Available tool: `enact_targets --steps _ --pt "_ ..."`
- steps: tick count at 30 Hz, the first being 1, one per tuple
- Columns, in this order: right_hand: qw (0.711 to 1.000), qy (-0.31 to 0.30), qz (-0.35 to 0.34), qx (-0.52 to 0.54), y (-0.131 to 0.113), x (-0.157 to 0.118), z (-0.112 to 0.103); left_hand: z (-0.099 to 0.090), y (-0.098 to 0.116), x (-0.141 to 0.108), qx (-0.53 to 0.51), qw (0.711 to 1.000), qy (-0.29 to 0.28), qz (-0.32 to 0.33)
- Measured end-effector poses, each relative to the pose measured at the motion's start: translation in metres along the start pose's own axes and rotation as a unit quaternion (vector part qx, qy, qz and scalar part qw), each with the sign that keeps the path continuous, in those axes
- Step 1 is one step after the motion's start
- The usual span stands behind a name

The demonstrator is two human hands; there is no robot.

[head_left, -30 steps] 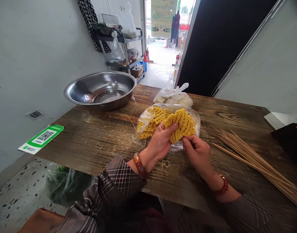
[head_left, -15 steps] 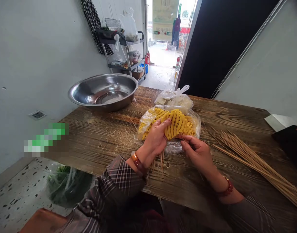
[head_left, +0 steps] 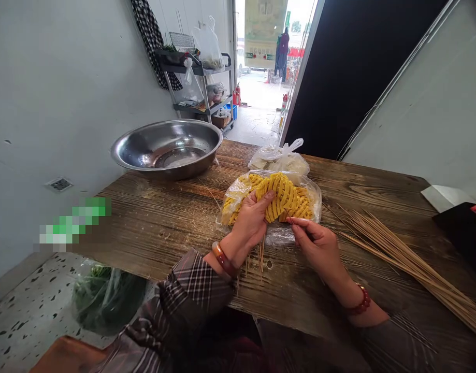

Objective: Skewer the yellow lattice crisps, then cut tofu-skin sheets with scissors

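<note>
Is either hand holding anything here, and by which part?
The left hand grips a yellow slatted piece by its left side; whether the right hand pinches anything is too small to tell.

My left hand has most of its fingers hidden behind the yellow slatted piece. The thin dark thing at the fingertips of my right hand is too small for me to tell. The bundle of sticks and a black object run off the right edge. A green-and-white patch is blurred into blocks, and cloudy plastic obscures what the knotted bag contains.
</note>
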State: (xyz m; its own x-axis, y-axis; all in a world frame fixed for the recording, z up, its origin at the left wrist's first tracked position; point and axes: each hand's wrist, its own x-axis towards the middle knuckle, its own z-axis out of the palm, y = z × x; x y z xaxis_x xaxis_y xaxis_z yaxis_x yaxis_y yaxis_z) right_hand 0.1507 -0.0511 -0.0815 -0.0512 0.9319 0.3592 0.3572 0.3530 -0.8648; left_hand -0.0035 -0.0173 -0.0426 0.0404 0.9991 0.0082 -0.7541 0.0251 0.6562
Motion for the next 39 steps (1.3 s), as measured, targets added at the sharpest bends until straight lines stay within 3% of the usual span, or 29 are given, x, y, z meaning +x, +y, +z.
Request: enact_targets --steps 17,21,25,29,32,39 --pt "1.0 0.029 0.007 -0.005 0.004 0.003 -0.004 -0.002 -0.002 -0.001 0.04 0.998 -0.022 -0.039" --pt "0.997 0.059 0.034 0.02 0.003 0.003 -0.01 -0.008 0.003 0.003 0.134 0.989 -0.059 0.019" --pt "0.986 0.132 0.07 0.07 -0.006 0.001 -0.012 -0.013 0.01 0.008 0.243 0.96 -0.035 0.132" --pt "0.974 0.158 0.097 0.129 -0.018 -0.01 -0.013 -0.02 0.025 0.013 0.336 0.908 0.005 0.25" --pt "0.97 0.135 0.13 0.153 -0.026 -0.021 -0.016 -0.031 0.041 0.015 0.439 0.843 0.021 0.31" --pt "0.951 0.1 0.179 0.23 -0.052 -0.03 -0.014 -0.054 0.077 0.009 0.722 0.59 -0.005 0.362"
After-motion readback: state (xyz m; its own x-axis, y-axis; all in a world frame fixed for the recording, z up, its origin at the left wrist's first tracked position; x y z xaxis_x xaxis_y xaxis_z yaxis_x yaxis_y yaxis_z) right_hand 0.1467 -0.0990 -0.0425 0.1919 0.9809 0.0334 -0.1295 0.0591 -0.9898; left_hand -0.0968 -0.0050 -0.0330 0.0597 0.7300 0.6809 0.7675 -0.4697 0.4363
